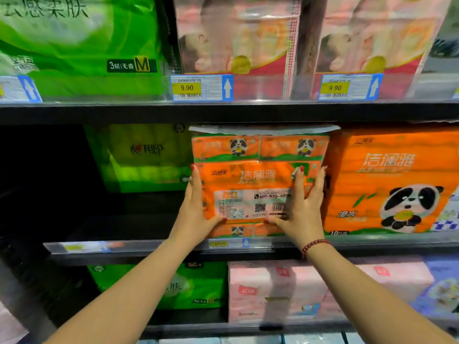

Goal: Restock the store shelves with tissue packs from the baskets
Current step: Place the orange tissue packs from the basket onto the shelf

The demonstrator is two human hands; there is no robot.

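A shop aisle: dark shelves (223, 111) stacked with packaged tissue packs (387, 180), yellow price tags (201, 87) along the edges.

Both hands, the left hand (196, 209) and right hand (301, 207), are gripping an orange tissue pack (250, 180) upright on the middle shelf (149, 247), beside a larger orange pack (387, 180).

Left hand (196, 212) hides orange tissue pack (248, 180) left edge | right hand (300, 207) covers part of its barcode | green pack (74, 43) cut off at top and left | lower shelf price tags (218, 243) too blurred to read | dark shelf gap (42, 182) contents unseen
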